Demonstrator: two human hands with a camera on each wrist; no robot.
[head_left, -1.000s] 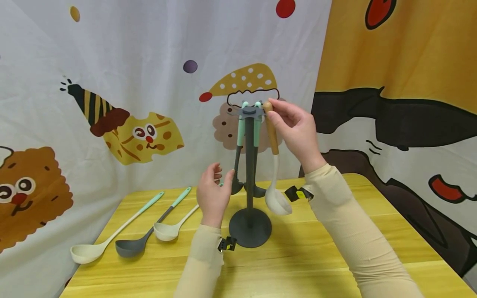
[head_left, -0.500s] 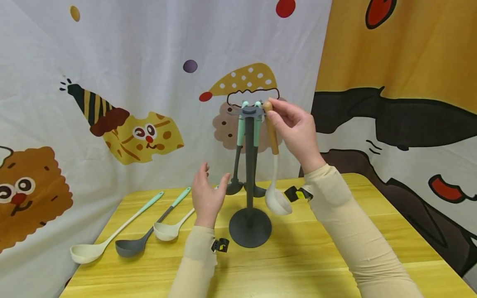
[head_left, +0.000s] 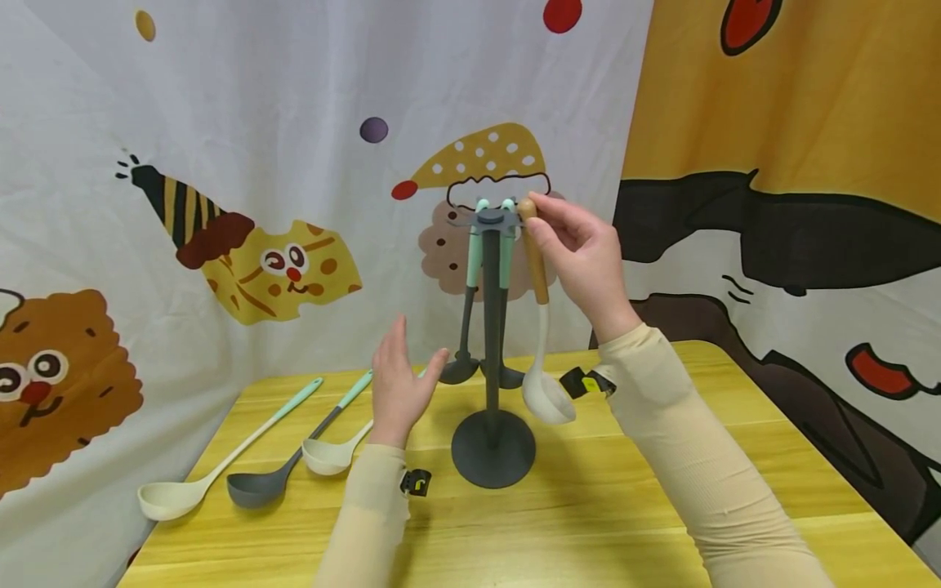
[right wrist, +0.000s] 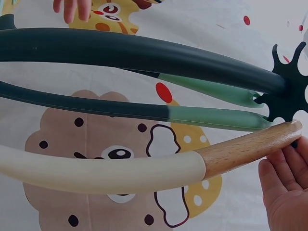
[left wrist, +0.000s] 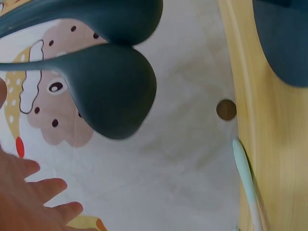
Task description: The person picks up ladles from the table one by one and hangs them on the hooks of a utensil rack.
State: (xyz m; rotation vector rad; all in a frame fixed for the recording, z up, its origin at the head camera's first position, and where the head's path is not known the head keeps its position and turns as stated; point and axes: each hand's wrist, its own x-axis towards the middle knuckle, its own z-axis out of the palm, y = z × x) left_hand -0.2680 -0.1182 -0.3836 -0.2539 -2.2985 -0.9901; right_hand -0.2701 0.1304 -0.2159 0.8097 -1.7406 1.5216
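My right hand (head_left: 588, 261) pinches the top of a ladle's wooden handle at the rim of a dark utensil stand (head_left: 491, 327). This ladle (head_left: 538, 269) hangs down on the right side, its white bowl above the table. In the right wrist view the handle end (right wrist: 255, 147) sits beside the stand's notched top (right wrist: 291, 89), by my fingertips. Two dark ladles with mint handles hang on the stand's far side; one bowl (left wrist: 115, 91) shows large in the left wrist view. My left hand (head_left: 400, 388), fingers spread, is left of the stand and holds nothing.
On the wooden table (head_left: 588, 523) at left lie a cream ladle (head_left: 172, 498) with a mint handle, a dark grey ladle (head_left: 257, 488) and a smaller cream ladle (head_left: 327, 457), partly behind my left hand. A patterned cloth (head_left: 294, 122) hangs behind the table.
My left hand has moved left, away from the stand and the hanging dark ladles, with its fingers spreading. My right hand stays at the wooden handle of the white ladle.
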